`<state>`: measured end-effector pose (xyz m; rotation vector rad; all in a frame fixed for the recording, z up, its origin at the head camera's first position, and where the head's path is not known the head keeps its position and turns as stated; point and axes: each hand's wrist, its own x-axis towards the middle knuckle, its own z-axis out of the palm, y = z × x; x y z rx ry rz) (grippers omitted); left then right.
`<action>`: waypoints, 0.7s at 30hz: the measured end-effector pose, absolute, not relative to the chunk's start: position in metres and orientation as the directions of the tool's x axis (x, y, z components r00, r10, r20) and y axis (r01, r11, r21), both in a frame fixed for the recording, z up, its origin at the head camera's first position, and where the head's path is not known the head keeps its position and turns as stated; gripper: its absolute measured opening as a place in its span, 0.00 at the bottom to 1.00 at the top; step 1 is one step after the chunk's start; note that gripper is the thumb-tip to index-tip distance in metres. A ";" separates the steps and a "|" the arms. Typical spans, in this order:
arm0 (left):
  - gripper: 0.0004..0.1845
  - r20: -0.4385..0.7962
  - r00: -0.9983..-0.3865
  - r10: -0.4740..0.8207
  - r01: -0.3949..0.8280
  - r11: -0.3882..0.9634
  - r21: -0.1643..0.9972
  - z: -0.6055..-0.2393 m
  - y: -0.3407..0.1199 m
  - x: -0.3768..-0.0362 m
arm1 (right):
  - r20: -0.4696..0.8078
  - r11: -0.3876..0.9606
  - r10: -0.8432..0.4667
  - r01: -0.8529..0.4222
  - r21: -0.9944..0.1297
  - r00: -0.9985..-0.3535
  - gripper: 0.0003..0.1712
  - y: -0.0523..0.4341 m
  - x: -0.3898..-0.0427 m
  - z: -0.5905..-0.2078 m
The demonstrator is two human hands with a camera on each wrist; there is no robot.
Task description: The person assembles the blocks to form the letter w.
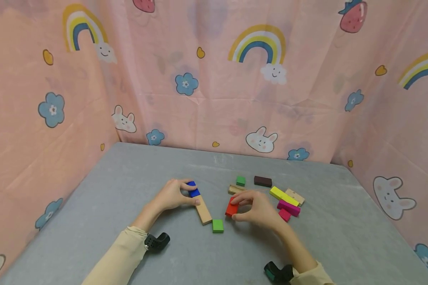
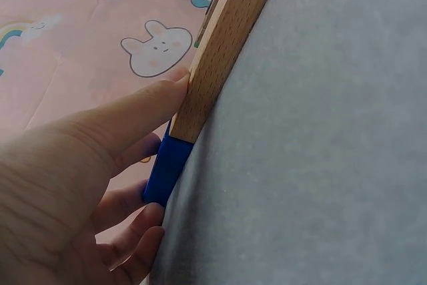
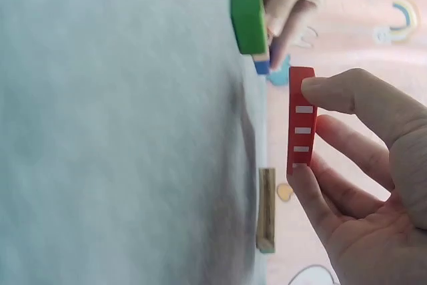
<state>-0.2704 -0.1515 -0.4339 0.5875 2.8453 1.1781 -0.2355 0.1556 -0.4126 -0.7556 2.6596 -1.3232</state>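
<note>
My left hand (image 1: 172, 195) holds a blue block (image 1: 194, 193) and a long plain wooden block (image 1: 204, 213), set end to end on the table. In the left wrist view, the thumb presses the wooden block (image 2: 227, 58) while the fingers reach the far end of the blue block (image 2: 167, 171). A light green block (image 1: 217, 226) sits by the wooden block's near end. To its right, my right hand (image 1: 259, 208) pinches a red block (image 1: 231, 209) between thumb and fingers. White rectangles line one side of that red block (image 3: 302, 125) in the right wrist view.
Beyond the right hand lie a dark green block (image 1: 240, 181), a dark brown block (image 1: 262, 181) and a light wooden piece (image 1: 235, 189). Farther right are a yellow block (image 1: 283, 195), another wooden block (image 1: 295, 196), a magenta block (image 1: 289, 208) and a pink block (image 1: 284, 215).
</note>
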 end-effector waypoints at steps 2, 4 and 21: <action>0.31 0.136 -0.931 0.339 0.336 0.649 0.682 -0.434 -0.151 -0.271 | 0.147 0.510 -0.480 -0.412 -0.755 -0.865 0.15 0.150 -0.234 -0.414; 0.31 0.138 -0.932 0.336 0.336 0.652 0.680 -0.435 -0.151 -0.271 | 0.141 0.524 -0.487 -0.417 -0.742 -0.862 0.15 0.147 -0.233 -0.415; 0.31 0.133 -0.932 0.338 0.335 0.656 0.676 -0.434 -0.150 -0.270 | 0.085 0.586 -0.502 -0.411 -0.698 -0.860 0.15 0.142 -0.235 -0.422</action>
